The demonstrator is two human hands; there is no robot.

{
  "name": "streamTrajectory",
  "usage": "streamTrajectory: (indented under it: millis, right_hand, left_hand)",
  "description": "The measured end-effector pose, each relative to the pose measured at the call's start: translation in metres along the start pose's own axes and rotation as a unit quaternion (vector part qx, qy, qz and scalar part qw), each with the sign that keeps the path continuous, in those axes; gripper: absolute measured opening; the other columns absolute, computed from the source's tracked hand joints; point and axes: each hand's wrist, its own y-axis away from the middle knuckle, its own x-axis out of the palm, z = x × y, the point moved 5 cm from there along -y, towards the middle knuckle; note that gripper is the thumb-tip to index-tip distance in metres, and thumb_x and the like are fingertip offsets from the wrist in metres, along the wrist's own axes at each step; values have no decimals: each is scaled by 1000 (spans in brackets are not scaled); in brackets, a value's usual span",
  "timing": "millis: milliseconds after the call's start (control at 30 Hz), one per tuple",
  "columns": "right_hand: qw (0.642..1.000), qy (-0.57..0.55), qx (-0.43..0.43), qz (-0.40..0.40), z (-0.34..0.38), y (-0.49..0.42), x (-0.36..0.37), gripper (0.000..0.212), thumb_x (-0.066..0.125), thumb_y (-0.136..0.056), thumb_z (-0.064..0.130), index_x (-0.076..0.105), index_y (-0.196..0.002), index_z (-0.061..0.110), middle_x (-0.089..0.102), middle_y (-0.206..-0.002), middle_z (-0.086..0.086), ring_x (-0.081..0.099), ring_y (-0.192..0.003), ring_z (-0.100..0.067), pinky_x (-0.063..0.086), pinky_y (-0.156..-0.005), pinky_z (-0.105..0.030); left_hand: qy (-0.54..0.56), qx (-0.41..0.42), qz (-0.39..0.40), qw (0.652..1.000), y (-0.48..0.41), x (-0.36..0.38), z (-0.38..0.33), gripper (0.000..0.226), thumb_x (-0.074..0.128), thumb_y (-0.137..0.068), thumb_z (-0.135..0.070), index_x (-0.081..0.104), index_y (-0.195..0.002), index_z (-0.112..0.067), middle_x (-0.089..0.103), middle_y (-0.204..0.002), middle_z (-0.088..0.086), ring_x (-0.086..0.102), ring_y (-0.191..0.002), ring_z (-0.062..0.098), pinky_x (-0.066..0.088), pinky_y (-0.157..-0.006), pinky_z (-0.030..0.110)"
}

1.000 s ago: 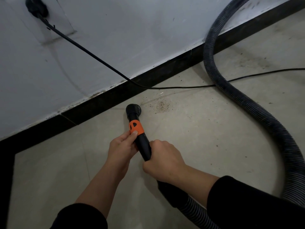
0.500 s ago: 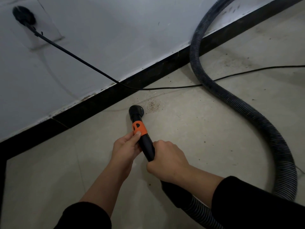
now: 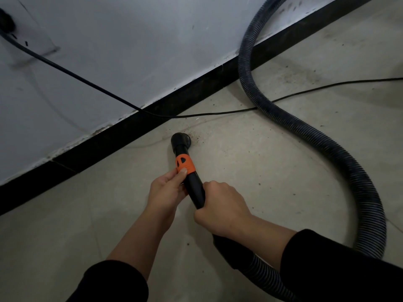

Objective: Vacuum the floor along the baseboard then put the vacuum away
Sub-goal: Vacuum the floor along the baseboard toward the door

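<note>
We look down on a pale beige tiled floor (image 3: 272,192) that meets a glossy black baseboard (image 3: 122,136). The baseboard runs diagonally, from lower left to upper right, beneath a grey-white painted wall (image 3: 141,40).

A person in black long sleeves holds a rigid black plastic vacuum wand with an orange band (image 3: 185,165), using both hands. The left hand (image 3: 166,190) grips the wand from its left side, just behind the orange band, and one fingertip rests on the band's lower edge. The right hand (image 3: 221,207) wraps around the wand further back, with its fingers curled fully over the tube.

The wand's round black nozzle (image 3: 181,139) sits on the floor, near the baseboard but apart from it. A scatter of small brown crumbs (image 3: 197,138) lies just to the right of the nozzle.

Behind the right hand, the wand joins a thick black ribbed hose (image 3: 340,162). The hose passes under the right forearm, loops out to the right, then snakes back across the floor and up past the baseboard at the top.

A thin black power cord (image 3: 72,71) slants down from a black plug (image 3: 5,20) at the wall's upper left edge. It reaches the floor at the baseboard and runs right, slipping under the hose.
</note>
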Motion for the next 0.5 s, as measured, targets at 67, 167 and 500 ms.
streamTrajectory:
  millis: [67, 167, 500]
  right_hand:
    - [1000, 2, 2, -5, -4, 2, -3, 19, 60, -73, 19, 44, -82, 17, 46, -70, 3, 45, -59, -15, 32, -47, -26]
    - [1000, 3, 11, -15, -10, 5, -7, 19, 61, -72, 20, 44, -82, 17, 45, -70, 3, 46, -60, -17, 32, -47, -25]
    - [999, -5, 25, -33, -30, 14, -18, 23, 61, -73, 20, 37, -73, 20, 45, -69, 3, 43, -57, -14, 31, -48, -26]
  left_hand:
    - [-2, 0, 5, 1000, 0, 4, 1, 31, 51, -98, -11, 57, -126, 0, 66, -115, 14, 65, -106, 23, 52, -79, 26]
    - [-9, -1, 19, 1000, 0, 12, 3, 30, 51, -98, -12, 58, -126, -2, 66, -115, 13, 65, -105, 22, 52, -80, 26]
    - [-3, -1, 52, 999, 3, 39, 8, 27, 51, -98, -12, 59, -123, -3, 67, -115, 14, 66, -105, 22, 56, -79, 23]
